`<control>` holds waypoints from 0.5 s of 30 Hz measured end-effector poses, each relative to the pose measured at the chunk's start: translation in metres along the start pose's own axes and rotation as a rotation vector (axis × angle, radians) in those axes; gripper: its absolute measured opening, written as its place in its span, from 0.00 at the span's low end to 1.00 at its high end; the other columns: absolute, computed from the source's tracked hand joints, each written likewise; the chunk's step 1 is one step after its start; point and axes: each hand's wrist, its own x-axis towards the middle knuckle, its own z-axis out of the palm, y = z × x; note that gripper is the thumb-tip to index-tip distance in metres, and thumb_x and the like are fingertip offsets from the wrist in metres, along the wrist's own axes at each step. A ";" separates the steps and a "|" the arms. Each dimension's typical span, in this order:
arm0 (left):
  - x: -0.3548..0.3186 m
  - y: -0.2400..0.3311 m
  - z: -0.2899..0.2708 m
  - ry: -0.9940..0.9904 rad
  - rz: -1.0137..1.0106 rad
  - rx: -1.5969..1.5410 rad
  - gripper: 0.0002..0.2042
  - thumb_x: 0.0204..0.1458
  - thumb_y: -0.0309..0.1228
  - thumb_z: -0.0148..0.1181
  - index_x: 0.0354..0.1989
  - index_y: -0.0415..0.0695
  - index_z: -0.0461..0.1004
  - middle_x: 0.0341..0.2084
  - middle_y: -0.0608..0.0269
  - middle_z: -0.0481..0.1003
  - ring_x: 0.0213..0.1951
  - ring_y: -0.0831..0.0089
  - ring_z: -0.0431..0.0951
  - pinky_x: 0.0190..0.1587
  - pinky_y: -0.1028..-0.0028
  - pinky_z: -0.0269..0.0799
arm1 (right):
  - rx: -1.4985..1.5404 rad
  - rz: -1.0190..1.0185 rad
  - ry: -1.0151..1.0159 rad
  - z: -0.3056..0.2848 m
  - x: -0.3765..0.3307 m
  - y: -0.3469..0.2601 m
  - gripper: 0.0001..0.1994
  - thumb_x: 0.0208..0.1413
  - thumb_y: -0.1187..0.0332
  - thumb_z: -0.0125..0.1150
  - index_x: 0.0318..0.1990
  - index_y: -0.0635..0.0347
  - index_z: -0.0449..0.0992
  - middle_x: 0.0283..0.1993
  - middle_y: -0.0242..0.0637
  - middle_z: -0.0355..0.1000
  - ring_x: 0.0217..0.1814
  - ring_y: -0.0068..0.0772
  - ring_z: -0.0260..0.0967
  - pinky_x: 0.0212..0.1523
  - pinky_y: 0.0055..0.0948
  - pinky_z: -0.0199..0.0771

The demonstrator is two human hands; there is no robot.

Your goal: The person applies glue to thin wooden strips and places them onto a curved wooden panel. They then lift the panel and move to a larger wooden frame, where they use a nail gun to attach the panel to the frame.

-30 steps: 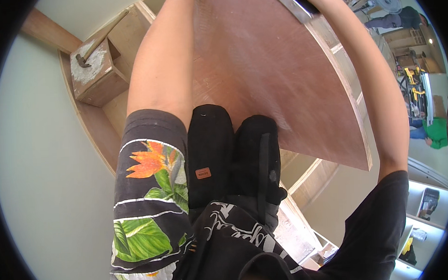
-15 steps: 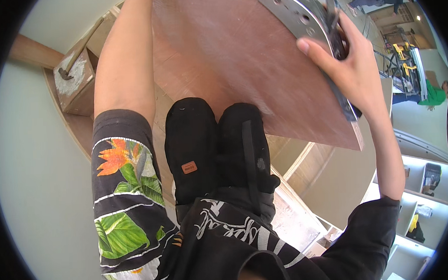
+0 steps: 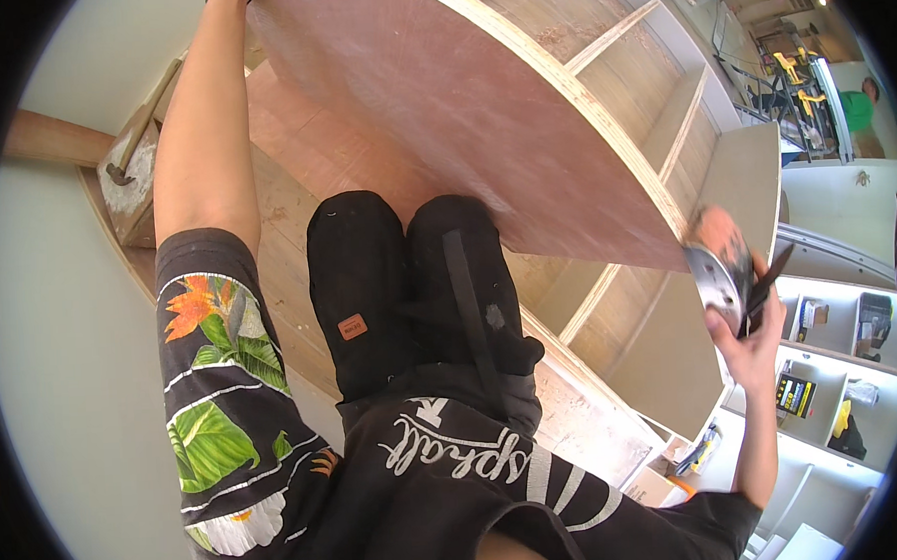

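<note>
My right hand (image 3: 755, 345) is wrapped round a hand-held tool (image 3: 711, 277) with a silver metal plate with holes, a worn reddish-orange body and a dark strip sticking out. The tool is at the lower right corner of a large reddish plywood board (image 3: 503, 147), against or very near its pale curved edge; I cannot tell if they touch. The board stands tilted in front of my knees. My left forearm (image 3: 203, 151) reaches up along the board's left side to the upper edge of the picture. My left hand lies outside the picture.
Behind the board is an open wooden frame with dividers (image 3: 613, 38). A hammer (image 3: 122, 172) lies on a stained wooden block at left. White shelves (image 3: 822, 359) with boxes and tools stand at right. Farther back are a person in green (image 3: 859, 112) and yellow clamps (image 3: 800, 79).
My right hand has moved down and right along the board's edge with the tool. The view has shifted, so more of the frame behind the board shows.
</note>
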 end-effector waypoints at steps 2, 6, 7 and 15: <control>-0.003 0.002 -0.003 0.005 -0.003 0.005 0.35 0.68 0.54 0.38 0.61 0.30 0.72 0.58 0.35 0.74 0.62 0.47 0.72 0.63 0.57 0.65 | 0.013 0.110 0.077 -0.008 -0.013 0.008 0.44 0.48 0.61 0.77 0.68 0.76 0.61 0.56 0.50 0.75 0.58 0.36 0.74 0.62 0.35 0.72; -0.005 0.005 -0.008 0.001 -0.004 0.009 0.35 0.68 0.55 0.37 0.61 0.30 0.72 0.58 0.35 0.74 0.62 0.46 0.72 0.64 0.57 0.65 | 0.056 0.066 0.239 -0.007 0.028 -0.016 0.40 0.54 0.59 0.73 0.69 0.70 0.62 0.55 0.48 0.74 0.55 0.34 0.74 0.59 0.34 0.73; -0.005 0.005 -0.011 0.004 0.002 0.011 0.36 0.68 0.55 0.37 0.61 0.30 0.72 0.57 0.34 0.74 0.62 0.45 0.72 0.64 0.57 0.65 | 0.008 0.028 0.169 -0.006 0.051 -0.031 0.39 0.54 0.58 0.74 0.68 0.69 0.64 0.50 0.46 0.77 0.50 0.32 0.76 0.52 0.32 0.76; -0.015 0.002 -0.009 0.022 0.040 0.008 0.37 0.69 0.57 0.35 0.60 0.30 0.72 0.56 0.33 0.74 0.61 0.43 0.72 0.64 0.57 0.65 | -0.167 -0.505 0.051 0.115 0.263 -0.182 0.31 0.52 0.49 0.69 0.52 0.70 0.77 0.45 0.57 0.79 0.48 0.51 0.79 0.50 0.42 0.76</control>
